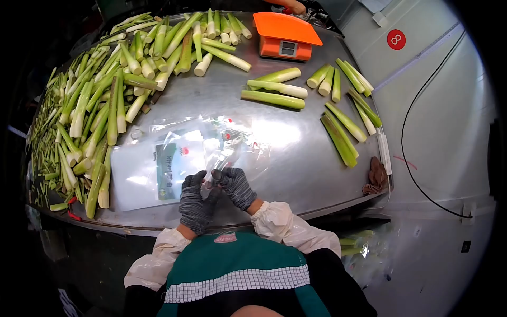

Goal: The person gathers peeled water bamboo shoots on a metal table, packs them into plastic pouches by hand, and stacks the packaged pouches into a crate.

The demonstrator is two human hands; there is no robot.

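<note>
Both hands wear grey knitted gloves and meet near the front edge of the metal table. My left hand [197, 204] is closed, with thumb and fingertips at the near edge of a clear plastic bag [224, 150]. Beside it, my right hand [235, 187] has its fingers curled in on the same edge. The bag spreads away from me over the table and shows small red printed marks. Under and left of it lie more flat printed bags [168, 171] on a white sheet [127, 182]. Glare hides part of the film.
A big heap of green-white stalks [100, 105], like water bamboo shoots, covers the table's left and back. Small groups of stalks [274, 90] lie at right. An orange scale [285, 39] stands at the back, near another person's hand [293, 6]. A brown cloth [375, 177] lies at the right edge.
</note>
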